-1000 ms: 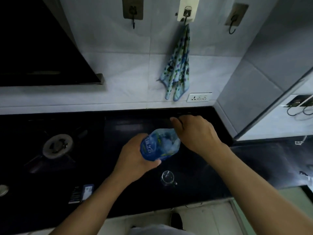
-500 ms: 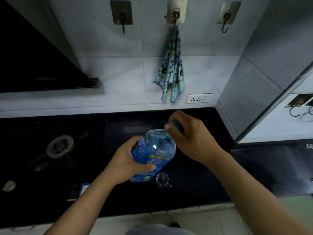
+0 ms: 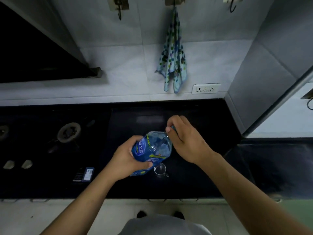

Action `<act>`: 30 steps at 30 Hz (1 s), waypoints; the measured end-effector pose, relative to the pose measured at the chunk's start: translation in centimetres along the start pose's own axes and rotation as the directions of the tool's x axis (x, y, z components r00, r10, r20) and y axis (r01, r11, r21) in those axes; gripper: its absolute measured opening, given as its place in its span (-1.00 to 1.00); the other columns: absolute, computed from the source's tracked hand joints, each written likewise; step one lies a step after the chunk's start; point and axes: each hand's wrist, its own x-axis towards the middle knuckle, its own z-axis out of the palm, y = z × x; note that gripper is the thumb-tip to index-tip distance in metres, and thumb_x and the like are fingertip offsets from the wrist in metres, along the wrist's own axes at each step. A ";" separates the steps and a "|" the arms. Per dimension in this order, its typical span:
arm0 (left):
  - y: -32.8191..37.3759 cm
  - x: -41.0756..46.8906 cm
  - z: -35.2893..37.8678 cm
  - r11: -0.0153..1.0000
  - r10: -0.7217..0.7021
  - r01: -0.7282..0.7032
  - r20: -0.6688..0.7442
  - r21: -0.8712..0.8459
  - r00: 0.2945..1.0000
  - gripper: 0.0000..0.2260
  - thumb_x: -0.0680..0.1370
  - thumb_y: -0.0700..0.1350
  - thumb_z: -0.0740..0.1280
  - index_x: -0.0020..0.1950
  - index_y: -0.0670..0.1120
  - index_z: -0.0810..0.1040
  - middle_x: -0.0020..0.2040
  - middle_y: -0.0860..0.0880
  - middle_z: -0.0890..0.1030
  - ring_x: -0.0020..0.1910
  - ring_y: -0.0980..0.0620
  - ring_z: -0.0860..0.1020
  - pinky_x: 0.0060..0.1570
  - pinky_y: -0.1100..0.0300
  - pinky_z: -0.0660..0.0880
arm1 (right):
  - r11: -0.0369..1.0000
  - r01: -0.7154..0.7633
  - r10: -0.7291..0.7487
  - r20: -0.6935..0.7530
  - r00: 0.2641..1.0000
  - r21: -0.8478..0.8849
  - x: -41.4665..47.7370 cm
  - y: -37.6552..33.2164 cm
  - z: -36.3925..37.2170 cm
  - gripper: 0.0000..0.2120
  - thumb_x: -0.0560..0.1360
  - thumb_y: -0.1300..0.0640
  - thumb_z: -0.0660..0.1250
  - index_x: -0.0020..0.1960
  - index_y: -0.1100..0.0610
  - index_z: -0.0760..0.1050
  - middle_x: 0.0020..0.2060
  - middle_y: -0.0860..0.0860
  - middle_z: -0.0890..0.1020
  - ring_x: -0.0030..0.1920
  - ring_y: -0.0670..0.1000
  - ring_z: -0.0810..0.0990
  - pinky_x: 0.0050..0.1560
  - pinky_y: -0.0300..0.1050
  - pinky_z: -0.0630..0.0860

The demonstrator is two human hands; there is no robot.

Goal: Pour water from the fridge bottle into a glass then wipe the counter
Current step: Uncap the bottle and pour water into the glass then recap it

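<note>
**Cap first, pour second**

Clearly the step in hand is getting the cap off the bottle (image 3: 151,148), and it will likely go best if the body is kept from turning while only the top hand twists. The left hand (image 3: 126,161) is wrapped around the lower body, fingers curled shut on the label with the thumb across the front. The right hand (image 3: 184,141) is closed over the neck end, fingertips pinched on what seems to be a teal cap; the cap itself is almost wholly hidden, so whether it is loose cannot be told. A thin plastic body probably gives under a hard squeeze, so a firm but light hold should keep water from surging out once the seal breaks.

The bottle is clear blue-tinted plastic with a blue label and yellow-green lettering, held tilted above the counter (image 3: 194,184), neck pointing toward the back wall. Its water level cannot be read.

Just beside its base, near the counter's front edge, stands a small clear glass (image 3: 160,168) with a handle, apparently empty. The spotted cloth (image 3: 171,61) hangs on a wall hook above the back edge, ready for wiping.
</note>
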 end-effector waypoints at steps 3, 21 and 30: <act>-1.3 -0.3 0.8 0.997 -0.054 0.054 -0.005 0.050 0.999 -0.36 0.18 -0.15 0.69 0.15 0.19 0.53 0.05 0.18 0.68 0.01 0.18 0.68 -0.04 0.34 0.58 | 0.996 0.016 -0.020 0.043 0.999 0.086 -1.4 2.1 1.6 -0.84 0.65 0.15 0.16 0.18 0.16 0.44 0.06 0.02 0.40 -0.08 -0.03 0.50 0.00 -0.08 0.51; -8.9 -3.3 2.2 0.908 -0.299 0.334 -0.169 0.252 0.939 -0.36 0.22 -0.16 0.67 0.22 0.08 0.49 0.07 0.08 0.66 0.01 0.16 0.65 0.04 0.19 0.61 | 0.668 -0.524 0.566 -0.096 0.819 -0.529 -17.9 28.4 7.0 -0.72 0.49 0.32 0.40 0.17 0.38 0.50 0.05 0.42 0.48 0.05 0.44 0.46 0.05 0.38 0.45; -10.4 -3.8 2.0 0.833 -0.352 0.371 -0.126 0.411 0.928 -0.37 0.21 -0.16 0.66 0.16 0.13 0.46 0.02 0.12 0.64 -0.01 0.15 0.64 0.04 0.13 0.62 | 0.675 -0.475 0.552 -0.041 0.833 -0.564 -18.7 30.9 7.7 -0.23 0.53 -0.41 -0.03 0.57 0.04 0.08 0.54 0.28 0.17 0.58 0.21 -0.02 0.54 0.17 -0.12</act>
